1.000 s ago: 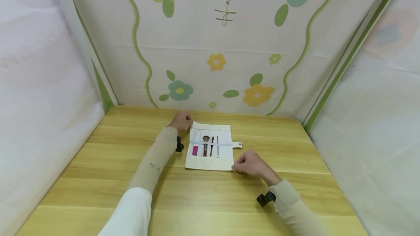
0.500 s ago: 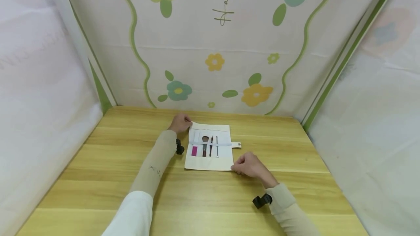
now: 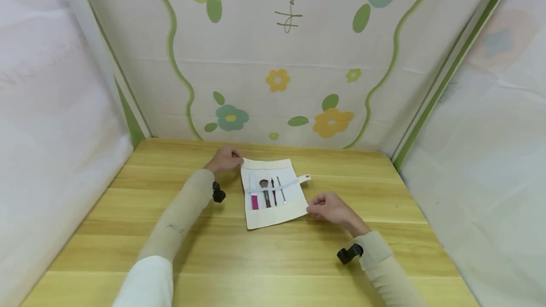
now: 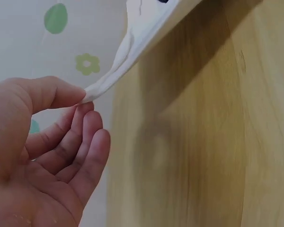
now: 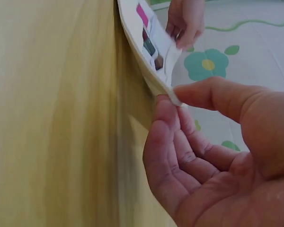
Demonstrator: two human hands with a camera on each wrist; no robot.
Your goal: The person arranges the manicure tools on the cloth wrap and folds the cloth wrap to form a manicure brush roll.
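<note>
A cream canvas brush roll (image 3: 277, 217) lies spread out between my hands, raised off the wood and slightly twisted. My left hand (image 3: 224, 159) pinches its far left corner between thumb and fingertips. At the near right corner, my right hand (image 3: 334, 210) has the cloth edge between thumb and fingers (image 5: 163, 111). An elastic band across the roll holds a fluffy makeup brush (image 3: 264, 184), a slim dark-red tool (image 3: 274, 195), a thin silver tool (image 3: 282, 191) and a flat white item with a magenta end (image 3: 254, 202). A snap tab (image 3: 304, 178) sticks out on the right.
Beneath is a wood-grain table (image 3: 256, 269). Its far edge meets a white backdrop (image 3: 247, 84) printed with flowers, and pale cloth walls (image 3: 55, 155) rise on both sides. A black wrist camera (image 3: 219, 193) sits on each sleeve.
The brush roll has lifted and turned slightly, its near left corner coming toward me. My left hand has moved left with its corner; my right hand has moved a little right and away.
</note>
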